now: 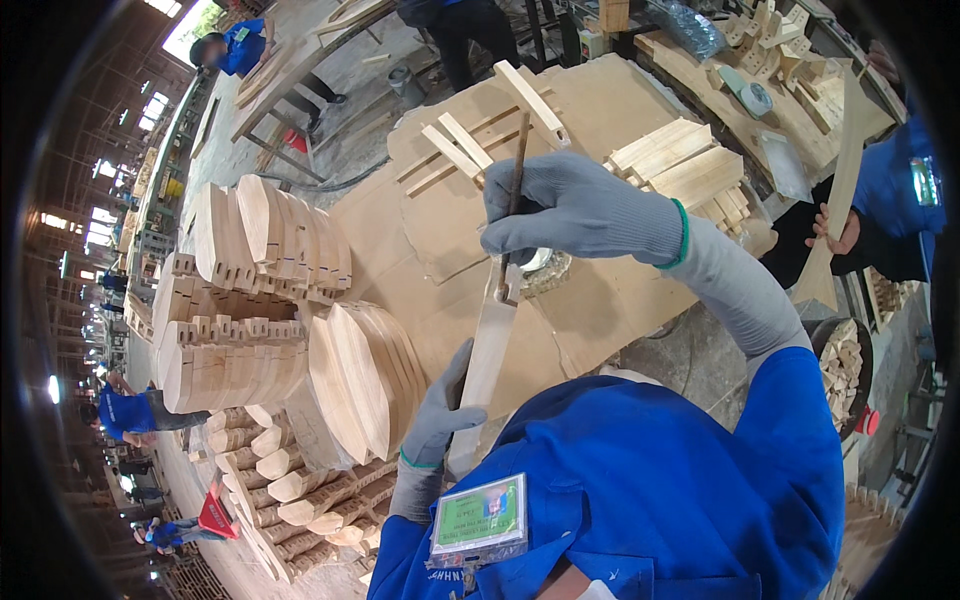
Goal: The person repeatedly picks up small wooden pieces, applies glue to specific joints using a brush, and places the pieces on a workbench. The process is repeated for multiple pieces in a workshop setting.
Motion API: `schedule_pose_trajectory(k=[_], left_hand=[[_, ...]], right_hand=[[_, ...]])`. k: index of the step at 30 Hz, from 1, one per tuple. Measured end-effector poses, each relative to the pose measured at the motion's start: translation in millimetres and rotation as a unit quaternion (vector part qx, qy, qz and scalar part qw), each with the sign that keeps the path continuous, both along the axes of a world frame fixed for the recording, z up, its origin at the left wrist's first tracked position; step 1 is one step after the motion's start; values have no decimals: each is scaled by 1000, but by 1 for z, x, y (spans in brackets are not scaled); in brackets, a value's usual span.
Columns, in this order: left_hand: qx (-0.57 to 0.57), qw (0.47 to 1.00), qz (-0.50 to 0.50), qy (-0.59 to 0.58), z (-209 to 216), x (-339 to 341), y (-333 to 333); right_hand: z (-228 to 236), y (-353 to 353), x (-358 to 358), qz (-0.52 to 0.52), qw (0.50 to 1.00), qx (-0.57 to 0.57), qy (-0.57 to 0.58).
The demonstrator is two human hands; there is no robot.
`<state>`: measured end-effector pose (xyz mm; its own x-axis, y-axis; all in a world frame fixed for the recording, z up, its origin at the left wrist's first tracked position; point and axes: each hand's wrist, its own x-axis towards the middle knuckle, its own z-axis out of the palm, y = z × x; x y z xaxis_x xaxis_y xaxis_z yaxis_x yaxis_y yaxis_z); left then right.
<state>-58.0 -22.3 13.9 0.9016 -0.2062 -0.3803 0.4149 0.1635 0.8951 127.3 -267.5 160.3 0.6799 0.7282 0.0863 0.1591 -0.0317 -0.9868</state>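
Observation:
My left hand (445, 412), in a grey glove, grips a pale, flat wooden piece (485, 345) that stands tilted in front of my chest. My right hand (575, 210), gloved alike, pinches a thin dark-brown stick (518, 165). The stick's lower end touches the upper end of the wooden piece, where a slot seems to be. Behind my right wrist, partly hidden, is a round container (540, 272) with something white in it. Past my right hand, several slotted wooden bars (530, 100) lie on the cardboard-covered table (390, 235).
Curved wooden parts (365, 375) stand stacked at the left, with rows of slotted pieces (235, 365) beside them. More wooden blocks (680, 160) are piled at the right. A co-worker's hand (835, 230) holds a long wooden part (845, 170) on the far right.

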Motion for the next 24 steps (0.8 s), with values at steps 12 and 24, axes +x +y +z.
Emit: schedule_pose_trajectory(k=[12,24], left_hand=[[-33,999,-17,21,4,5,2],[-59,995,64,52,26,5,-6]], right_hand=[[-5,-10,10,-60,998,6,24],[-81,8,-73,-283,914,281,-77]])
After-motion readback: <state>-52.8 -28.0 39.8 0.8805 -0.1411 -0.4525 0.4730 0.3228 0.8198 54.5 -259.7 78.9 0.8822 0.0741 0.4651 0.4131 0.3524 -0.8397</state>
